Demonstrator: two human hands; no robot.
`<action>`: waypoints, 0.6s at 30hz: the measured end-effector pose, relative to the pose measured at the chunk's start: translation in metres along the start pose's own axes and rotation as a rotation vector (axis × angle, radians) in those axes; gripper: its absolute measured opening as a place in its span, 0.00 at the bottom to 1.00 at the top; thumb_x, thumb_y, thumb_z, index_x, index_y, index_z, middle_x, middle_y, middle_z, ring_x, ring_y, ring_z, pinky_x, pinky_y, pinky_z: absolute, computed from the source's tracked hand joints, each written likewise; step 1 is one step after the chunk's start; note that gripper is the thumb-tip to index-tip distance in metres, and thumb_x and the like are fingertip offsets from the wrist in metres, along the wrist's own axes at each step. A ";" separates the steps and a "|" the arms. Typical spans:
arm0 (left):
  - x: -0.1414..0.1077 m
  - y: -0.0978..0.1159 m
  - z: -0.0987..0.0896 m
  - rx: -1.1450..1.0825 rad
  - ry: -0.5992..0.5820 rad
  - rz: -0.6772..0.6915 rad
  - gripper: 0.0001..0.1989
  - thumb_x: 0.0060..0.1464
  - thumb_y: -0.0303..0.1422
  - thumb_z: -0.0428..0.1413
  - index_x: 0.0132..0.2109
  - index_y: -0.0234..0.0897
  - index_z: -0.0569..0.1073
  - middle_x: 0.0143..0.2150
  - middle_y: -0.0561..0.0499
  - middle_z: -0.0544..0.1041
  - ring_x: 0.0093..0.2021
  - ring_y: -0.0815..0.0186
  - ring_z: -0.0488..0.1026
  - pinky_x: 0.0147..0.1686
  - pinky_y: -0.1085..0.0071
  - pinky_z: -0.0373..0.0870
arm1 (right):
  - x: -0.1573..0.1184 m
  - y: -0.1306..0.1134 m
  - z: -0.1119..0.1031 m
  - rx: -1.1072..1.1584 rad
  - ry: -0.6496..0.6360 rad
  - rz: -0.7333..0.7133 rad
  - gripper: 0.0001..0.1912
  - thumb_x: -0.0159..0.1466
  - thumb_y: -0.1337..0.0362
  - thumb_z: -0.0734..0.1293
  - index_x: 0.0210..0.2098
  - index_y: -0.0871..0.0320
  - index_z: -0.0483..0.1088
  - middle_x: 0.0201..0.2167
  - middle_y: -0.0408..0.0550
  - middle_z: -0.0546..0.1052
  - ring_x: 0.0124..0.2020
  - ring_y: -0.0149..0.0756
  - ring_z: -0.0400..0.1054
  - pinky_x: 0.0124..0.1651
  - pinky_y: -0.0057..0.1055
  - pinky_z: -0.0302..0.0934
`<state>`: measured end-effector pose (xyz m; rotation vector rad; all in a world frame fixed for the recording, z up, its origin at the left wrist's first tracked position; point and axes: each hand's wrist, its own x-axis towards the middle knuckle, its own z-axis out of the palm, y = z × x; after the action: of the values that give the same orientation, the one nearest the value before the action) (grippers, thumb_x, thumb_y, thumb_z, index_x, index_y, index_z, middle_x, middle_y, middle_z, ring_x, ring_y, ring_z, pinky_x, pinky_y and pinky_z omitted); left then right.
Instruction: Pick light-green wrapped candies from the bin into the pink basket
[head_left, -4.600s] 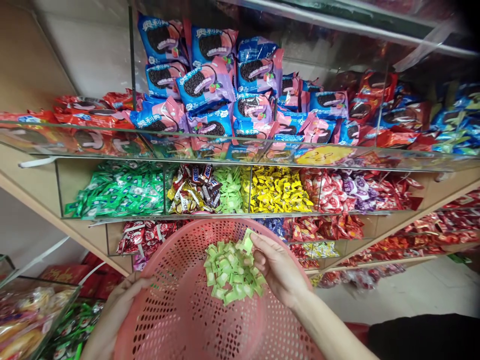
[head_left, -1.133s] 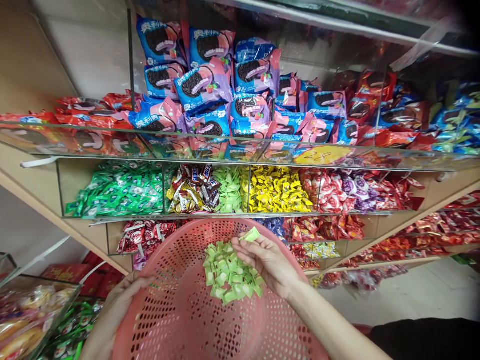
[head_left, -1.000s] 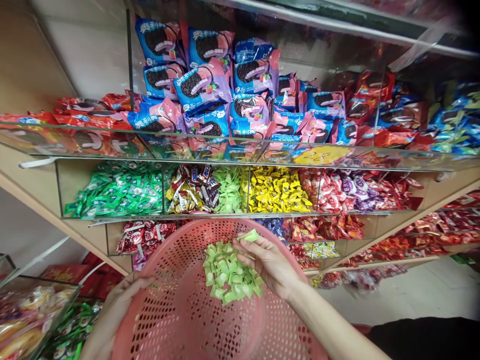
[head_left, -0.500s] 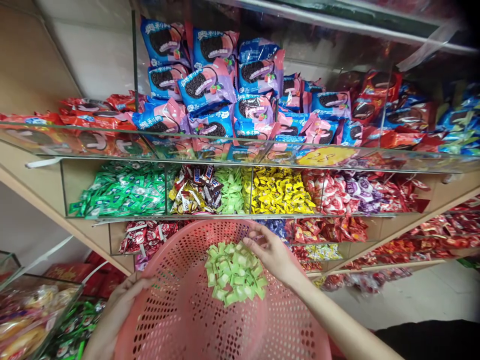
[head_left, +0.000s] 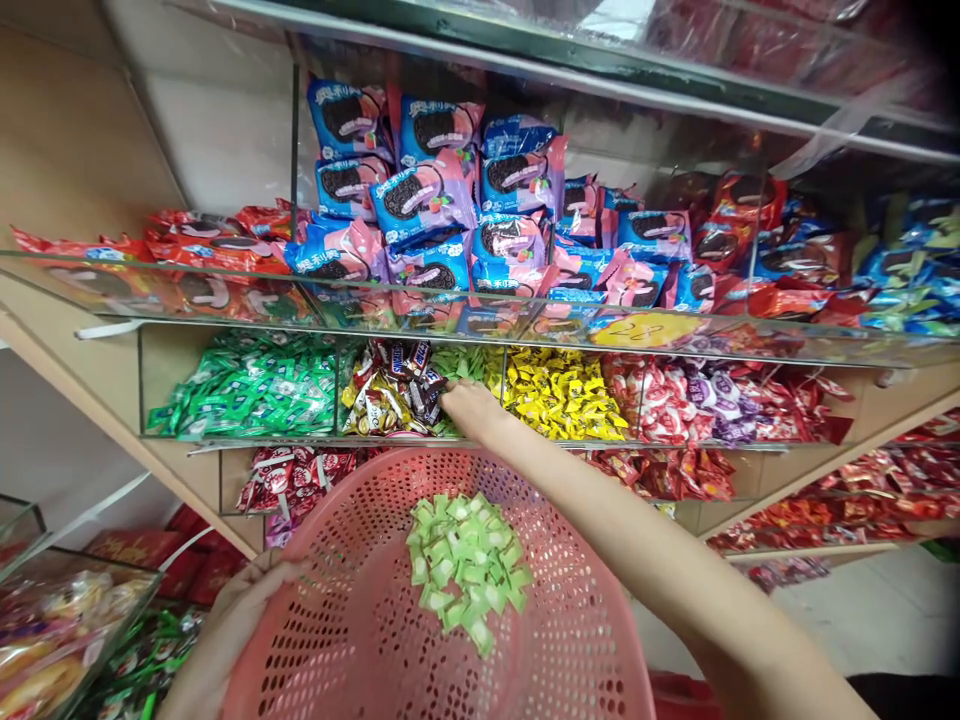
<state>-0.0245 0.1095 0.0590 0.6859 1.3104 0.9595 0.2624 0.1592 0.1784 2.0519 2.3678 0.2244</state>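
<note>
A round pink plastic basket with a perforated wall is tilted toward me. My left hand grips its left rim, the fingers partly out of sight behind it. Inside the basket lies a loose pile of small light-green wrapped candies. Past the far rim, my right hand reaches into the shelf compartment of matching light-green candies. Its fingertips point down among them and are mostly hidden. Snickers bars and gold-wrapped sweets sit just left of this hand, yellow-wrapped candies just right.
Above the compartments runs a glass-fronted shelf of Oreo packs, with a yellow price tag. Green-wrapped candies fill the left bin. Red and purple sweets lie to the right. A case of packaged bread stands lower left.
My right hand has moved from over the basket, up and forward into the light-green candy compartment. The pile in the basket has spread a little toward me. My left hand keeps its grip.
</note>
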 end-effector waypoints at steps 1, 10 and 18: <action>0.001 0.000 -0.001 0.013 -0.003 0.007 0.10 0.31 0.23 0.64 0.27 0.35 0.74 0.23 0.54 0.77 0.24 0.65 0.74 0.26 0.73 0.68 | 0.002 0.000 0.002 0.000 -0.001 -0.004 0.17 0.58 0.82 0.58 0.39 0.66 0.74 0.42 0.63 0.75 0.46 0.47 0.67 0.44 0.36 0.60; 0.007 -0.006 -0.006 0.023 -0.048 0.002 0.13 0.31 0.24 0.64 0.29 0.36 0.72 0.21 0.57 0.75 0.22 0.67 0.72 0.25 0.74 0.67 | -0.034 0.005 -0.018 0.210 0.229 0.012 0.13 0.59 0.78 0.58 0.35 0.65 0.72 0.35 0.58 0.75 0.38 0.44 0.69 0.39 0.36 0.59; 0.007 -0.006 -0.006 0.028 -0.072 -0.019 0.14 0.33 0.26 0.64 0.29 0.37 0.68 0.20 0.58 0.74 0.21 0.69 0.70 0.25 0.74 0.66 | -0.097 0.003 0.006 1.890 0.070 0.349 0.09 0.48 0.65 0.73 0.29 0.57 0.72 0.25 0.43 0.75 0.25 0.26 0.66 0.30 0.25 0.60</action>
<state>-0.0291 0.1119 0.0497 0.7219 1.2668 0.8954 0.2806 0.0652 0.1637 2.5278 2.0449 -2.8577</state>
